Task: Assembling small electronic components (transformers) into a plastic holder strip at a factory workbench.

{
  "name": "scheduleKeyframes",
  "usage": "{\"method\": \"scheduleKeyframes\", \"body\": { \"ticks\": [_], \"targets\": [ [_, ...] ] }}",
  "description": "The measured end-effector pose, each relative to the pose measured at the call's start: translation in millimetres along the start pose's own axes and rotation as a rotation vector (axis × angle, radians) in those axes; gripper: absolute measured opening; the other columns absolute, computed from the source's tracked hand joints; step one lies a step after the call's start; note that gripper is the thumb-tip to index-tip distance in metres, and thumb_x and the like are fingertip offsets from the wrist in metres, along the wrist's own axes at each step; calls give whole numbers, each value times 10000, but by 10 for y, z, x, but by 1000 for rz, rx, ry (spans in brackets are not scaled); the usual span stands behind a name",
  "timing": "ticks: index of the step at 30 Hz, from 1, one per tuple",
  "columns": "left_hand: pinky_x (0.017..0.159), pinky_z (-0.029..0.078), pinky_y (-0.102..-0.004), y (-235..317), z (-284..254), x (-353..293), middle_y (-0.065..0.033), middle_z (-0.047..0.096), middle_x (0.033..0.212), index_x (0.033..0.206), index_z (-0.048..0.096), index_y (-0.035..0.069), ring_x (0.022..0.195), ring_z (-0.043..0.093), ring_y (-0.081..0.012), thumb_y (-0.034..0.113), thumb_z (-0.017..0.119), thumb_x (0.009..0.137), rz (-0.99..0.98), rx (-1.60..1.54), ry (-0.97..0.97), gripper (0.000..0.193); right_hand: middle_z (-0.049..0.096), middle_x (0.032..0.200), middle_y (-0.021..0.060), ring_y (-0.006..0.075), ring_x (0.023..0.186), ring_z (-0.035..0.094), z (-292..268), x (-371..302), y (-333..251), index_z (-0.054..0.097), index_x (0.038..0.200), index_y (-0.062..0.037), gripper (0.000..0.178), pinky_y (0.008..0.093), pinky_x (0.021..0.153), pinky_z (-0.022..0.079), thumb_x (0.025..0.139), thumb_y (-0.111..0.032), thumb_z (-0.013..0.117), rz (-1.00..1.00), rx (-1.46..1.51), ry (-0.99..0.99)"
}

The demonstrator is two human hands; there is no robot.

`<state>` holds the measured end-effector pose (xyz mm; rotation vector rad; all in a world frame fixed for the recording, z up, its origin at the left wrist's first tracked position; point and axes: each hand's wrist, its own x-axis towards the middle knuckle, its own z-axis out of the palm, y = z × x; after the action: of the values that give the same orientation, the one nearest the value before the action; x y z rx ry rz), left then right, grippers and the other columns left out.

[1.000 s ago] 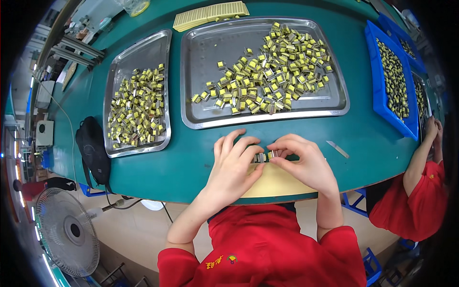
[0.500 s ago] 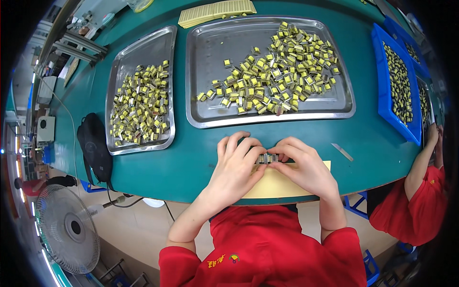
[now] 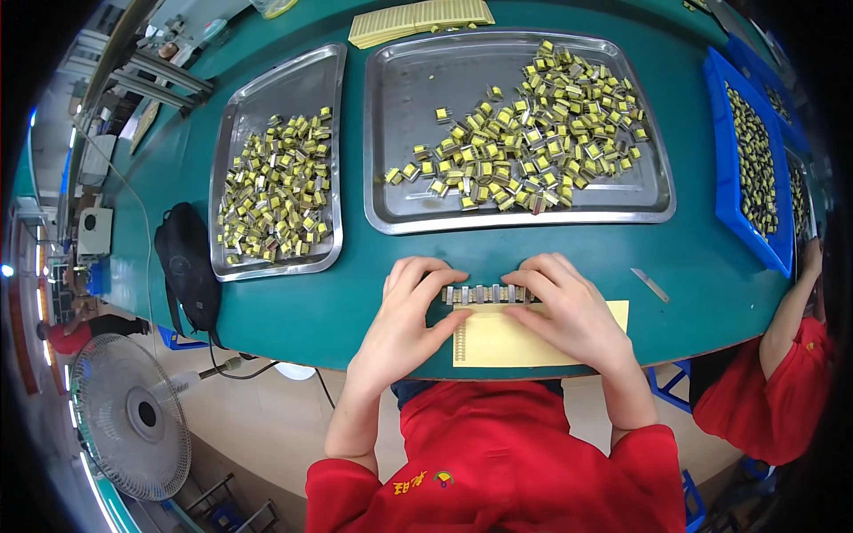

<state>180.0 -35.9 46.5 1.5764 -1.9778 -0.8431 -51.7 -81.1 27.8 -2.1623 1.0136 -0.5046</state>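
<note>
A short row of small transformers (image 3: 481, 295), with grey metal cores, lies side by side along the far edge of a yellow card (image 3: 524, 338). My left hand (image 3: 409, 315) holds the left end of the row, index finger on the far side and thumb on the near side. At the right end, my right hand (image 3: 569, 311) grips the row in the same way, its fingertips partly covering the last pieces. The card lies flat on the green table (image 3: 391, 342), and printed marks run down its left edge.
Loose yellow-taped transformers heap in a large metal tray (image 3: 391, 213) and a smaller left tray (image 3: 332, 258). A black bag (image 3: 188, 266), a thin blade-like strip (image 3: 650, 284), stacked yellow cards (image 3: 422, 19) and a blue bin (image 3: 730, 191) stand around. A co-worker's arm (image 3: 791, 311) is at right.
My hands have moved apart, the left one to the left, uncovering a longer row of transformers between them. More of the yellow card shows. The whole view has shifted slightly.
</note>
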Motion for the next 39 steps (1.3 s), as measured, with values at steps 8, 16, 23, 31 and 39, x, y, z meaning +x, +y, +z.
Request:
{"method": "scheduleKeyframes", "body": {
  "ticks": [8,16,23,31,39],
  "targets": [
    [915,439,-378,-13,21,-3,-95,537,1072,1132,613,45,1073,495,-288,101,721,813,-7,-8,7,341,563,1098,47,285,1046,523,210,102,-26,636,1151,-112,450,400,875,491,725,-142,780,-224,-174,190],
    [893,449,-370,-17,25,-5,-98,541,1069,1101,616,51,1050,508,-284,103,710,827,9,-21,35,294,583,1100,67,286,1049,534,110,102,-53,639,1159,-88,430,390,881,484,751,-117,773,-169,-31,190],
    [875,471,-352,10,-113,53,-84,586,1104,1168,616,64,1054,555,-257,135,770,788,24,-5,-33,415,639,1042,104,280,993,577,-61,75,-40,641,1130,-36,327,365,849,482,812,-57,718,-65,136,331],
    [907,466,-408,-486,-500,601,-160,571,1089,1127,615,-4,1047,554,-343,109,700,836,19,319,338,324,613,1028,101,271,993,580,-248,125,-338,646,1035,-41,199,372,803,495,843,-73,691,-110,-102,175],
    [873,479,-407,-669,-407,802,-134,595,1008,1070,644,-4,992,572,-317,94,713,813,38,360,417,283,570,1088,113,292,1073,545,159,1206,-94,651,964,-31,207,392,865,492,757,-41,648,-452,-436,332]
  ]
}}
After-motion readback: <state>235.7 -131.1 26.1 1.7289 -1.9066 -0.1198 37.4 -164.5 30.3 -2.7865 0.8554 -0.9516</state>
